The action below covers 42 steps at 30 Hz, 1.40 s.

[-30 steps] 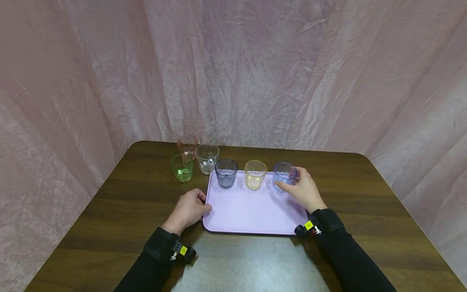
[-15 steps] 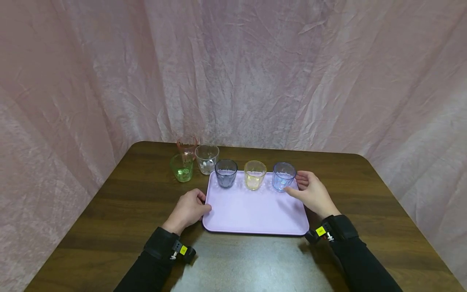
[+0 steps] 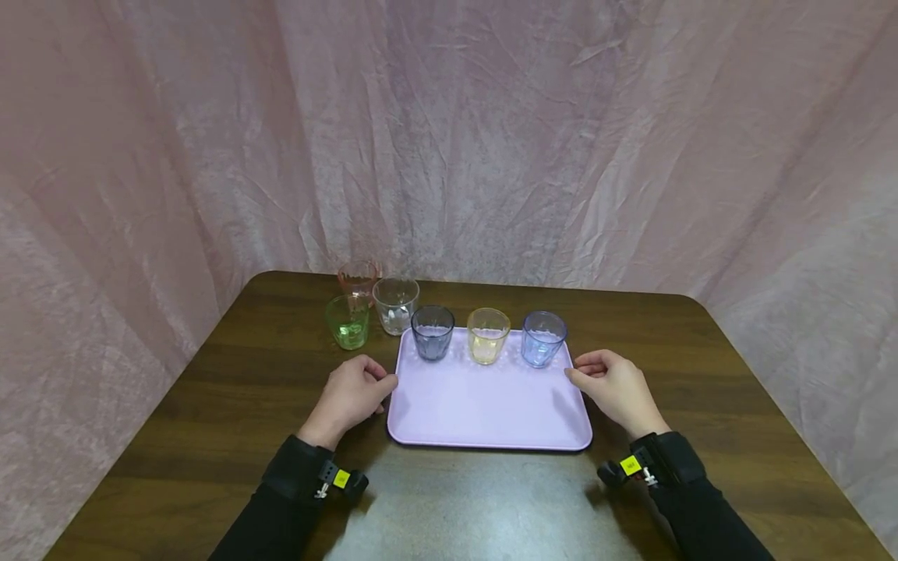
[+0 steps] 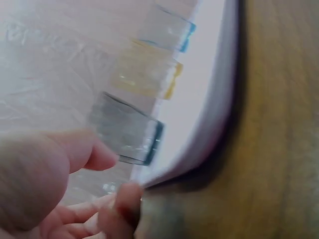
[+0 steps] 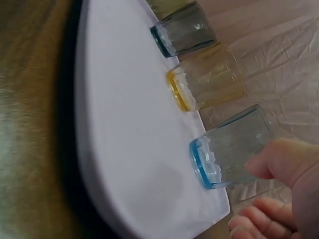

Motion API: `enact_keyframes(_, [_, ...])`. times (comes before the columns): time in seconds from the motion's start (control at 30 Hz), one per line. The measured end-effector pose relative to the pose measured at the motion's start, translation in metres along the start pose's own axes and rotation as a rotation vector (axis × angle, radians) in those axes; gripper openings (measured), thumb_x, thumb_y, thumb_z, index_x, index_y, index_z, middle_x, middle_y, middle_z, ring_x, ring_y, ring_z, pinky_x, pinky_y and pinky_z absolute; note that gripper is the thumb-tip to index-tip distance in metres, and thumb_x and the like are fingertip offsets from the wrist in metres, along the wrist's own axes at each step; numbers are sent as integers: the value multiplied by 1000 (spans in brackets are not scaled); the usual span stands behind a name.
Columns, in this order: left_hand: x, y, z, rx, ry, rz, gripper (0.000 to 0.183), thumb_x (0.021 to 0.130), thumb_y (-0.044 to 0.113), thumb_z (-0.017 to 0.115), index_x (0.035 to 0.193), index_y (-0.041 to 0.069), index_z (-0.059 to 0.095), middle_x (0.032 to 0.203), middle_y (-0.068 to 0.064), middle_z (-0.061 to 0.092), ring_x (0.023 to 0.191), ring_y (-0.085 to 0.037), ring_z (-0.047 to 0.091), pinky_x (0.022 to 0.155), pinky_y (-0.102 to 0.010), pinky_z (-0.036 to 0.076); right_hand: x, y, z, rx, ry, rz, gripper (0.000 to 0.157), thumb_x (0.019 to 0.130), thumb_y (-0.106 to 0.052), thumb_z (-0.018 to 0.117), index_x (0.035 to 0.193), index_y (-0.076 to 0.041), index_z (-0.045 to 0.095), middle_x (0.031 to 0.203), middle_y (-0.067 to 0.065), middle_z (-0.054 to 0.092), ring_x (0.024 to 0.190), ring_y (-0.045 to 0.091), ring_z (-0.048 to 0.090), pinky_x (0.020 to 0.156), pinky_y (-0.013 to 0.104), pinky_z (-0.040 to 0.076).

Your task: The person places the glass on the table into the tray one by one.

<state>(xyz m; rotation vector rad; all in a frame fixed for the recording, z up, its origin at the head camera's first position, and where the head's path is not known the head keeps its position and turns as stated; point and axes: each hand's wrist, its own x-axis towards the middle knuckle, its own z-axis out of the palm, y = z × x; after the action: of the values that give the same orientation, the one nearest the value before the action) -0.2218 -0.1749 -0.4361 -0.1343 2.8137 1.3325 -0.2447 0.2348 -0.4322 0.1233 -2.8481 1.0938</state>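
Note:
A lilac tray [image 3: 484,413] lies on the table with three glasses standing in a row along its far side: grey [image 3: 433,335], yellow [image 3: 487,337] and blue [image 3: 542,341]. Beside the tray's left edge is my left hand [image 3: 351,393], its thumb tip right at the rim and the fingers loosely bent. In the left wrist view a gap shows between thumb and fingers. My right hand [image 3: 617,389] hovers at the tray's right edge, just in front of the blue glass, thumb and fingers apart with nothing between them.
Left of the tray's far corner, a green glass [image 3: 348,326], a pink glass [image 3: 358,280] and a clear glass [image 3: 396,304] stand close together on the wooden table [image 3: 231,389]. A pink curtain [image 3: 449,156] hangs behind the table's far edge.
My right hand has let go of the blue glass and drawn back toward me and to the right. The left hand has come off the tray's edge, shifting slightly left and up.

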Motion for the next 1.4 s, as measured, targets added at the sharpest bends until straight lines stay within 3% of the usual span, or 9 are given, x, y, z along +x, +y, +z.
enact_keyframes(0.3, [1,14,-19,-105,449,238,40,84,21,77,113,0,59,101,-13,56,88,-24,56,75,-39,45,-15,4,0,-12,-33,101,38,92,-34,72,105,1,66,86,9,69,71,18,64,62,32,54])
enact_keyframes(0.4, [1,16,-22,-134,527,285,49,83,19,78,121,-2,55,112,-15,50,99,-26,51,82,-43,44,-19,6,1,17,-42,122,36,92,-31,72,104,2,66,85,9,70,67,16,66,61,32,56])
enact_keyframes(0.53, [4,16,-26,-164,580,325,66,80,15,79,134,-3,46,125,-19,43,113,-27,45,93,-49,42,-24,8,3,38,-39,148,35,91,-29,72,103,3,67,87,10,70,65,16,66,60,30,56])
enact_keyframes(0.67, [11,12,-30,-172,574,318,81,78,18,81,143,-3,36,137,-21,38,125,-28,37,102,-54,35,-29,10,4,48,-34,180,33,91,-29,73,102,2,69,86,10,69,64,17,65,58,29,55])
enact_keyframes(0.9, [29,0,-28,-189,458,202,99,79,29,84,152,1,22,147,-20,29,133,-29,29,108,-53,29,-35,12,8,50,-29,205,29,90,-28,73,98,-1,71,83,7,68,63,16,62,55,30,51])
enact_keyframes(1.07, [43,-11,-24,-183,439,164,105,78,31,84,154,4,17,148,-19,25,132,-33,30,107,-53,30,-35,14,12,32,-21,198,26,90,-26,72,97,-1,72,81,6,69,62,15,61,54,30,50])
enact_keyframes(1.4, [63,-29,-23,-194,405,121,109,78,31,85,153,-2,14,148,-24,22,132,-34,28,108,-52,28,-33,13,15,1,15,148,21,89,-23,71,93,-3,73,78,4,69,63,15,61,53,30,48])
